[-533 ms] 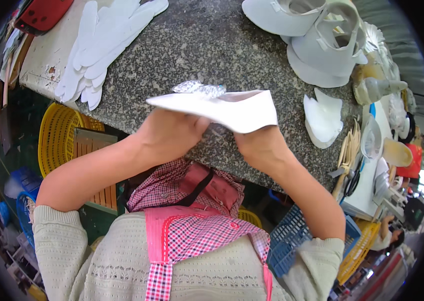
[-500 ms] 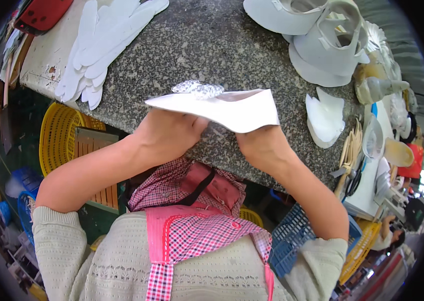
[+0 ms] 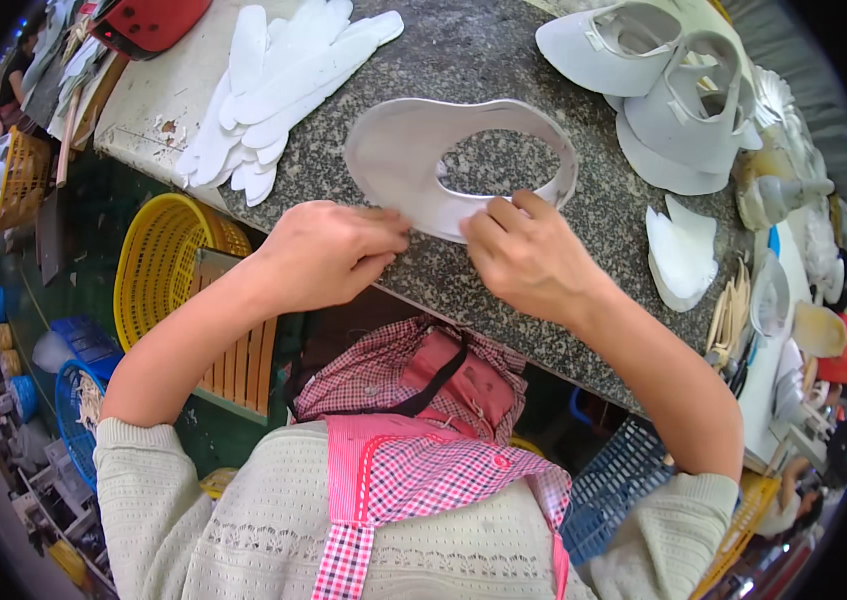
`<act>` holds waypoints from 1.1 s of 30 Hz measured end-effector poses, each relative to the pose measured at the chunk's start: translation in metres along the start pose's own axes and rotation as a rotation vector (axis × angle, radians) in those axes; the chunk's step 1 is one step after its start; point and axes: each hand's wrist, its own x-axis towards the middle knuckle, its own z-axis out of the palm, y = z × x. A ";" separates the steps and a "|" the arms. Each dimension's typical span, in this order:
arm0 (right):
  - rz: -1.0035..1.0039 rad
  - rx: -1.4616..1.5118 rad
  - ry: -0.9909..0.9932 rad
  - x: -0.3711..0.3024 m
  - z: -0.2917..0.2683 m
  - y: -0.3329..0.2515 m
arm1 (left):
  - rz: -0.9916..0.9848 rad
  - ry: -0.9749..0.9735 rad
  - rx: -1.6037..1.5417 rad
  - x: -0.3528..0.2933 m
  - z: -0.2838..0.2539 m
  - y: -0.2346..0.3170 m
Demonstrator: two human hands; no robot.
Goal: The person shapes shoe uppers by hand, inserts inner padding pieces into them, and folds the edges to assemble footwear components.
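A white shoe upper (image 3: 393, 150) is held over the stone tabletop, its pale inner side turned up and its oval foot opening showing the speckled stone beneath. Its broad, rounded toe end points left. My left hand (image 3: 338, 250) has its fingers pinched at the upper's near edge, by the toe. Closed fingers of my right hand (image 3: 523, 250) grip the near edge beside the opening. The shiny silver ornament is out of sight on the turned-away side.
White insole-shaped pieces (image 3: 283, 90) lie fanned at the far left. White uppers (image 3: 683, 110) are grouped at the far right, near curved white pieces (image 3: 681, 255). Wooden sticks (image 3: 728, 310) and a glue-stained bottle (image 3: 773, 200) line the right edge. A yellow basket (image 3: 158, 260) stands below left.
The shoe upper has turned from a side-on view with its silver ornament showing to its inner side facing up. Both hands now pinch its near edge instead of supporting it from beneath.
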 end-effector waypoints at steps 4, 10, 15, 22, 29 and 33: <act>-0.085 -0.099 -0.088 -0.012 -0.017 0.033 | 0.448 0.455 0.164 0.015 -0.022 0.030; 0.295 -0.245 0.060 -0.031 -0.015 0.038 | 0.395 0.312 0.357 0.043 0.014 0.018; 0.399 0.222 0.186 -0.034 -0.002 0.001 | 0.480 0.317 0.215 0.066 0.011 0.022; 0.711 0.356 0.262 -0.043 0.014 -0.008 | 0.623 0.190 0.237 0.090 0.002 0.018; 0.920 0.527 0.346 -0.032 0.016 -0.013 | 0.327 0.160 0.151 0.105 0.004 0.034; 1.017 0.578 0.375 -0.031 0.023 -0.011 | 0.227 0.114 0.116 0.115 0.000 0.038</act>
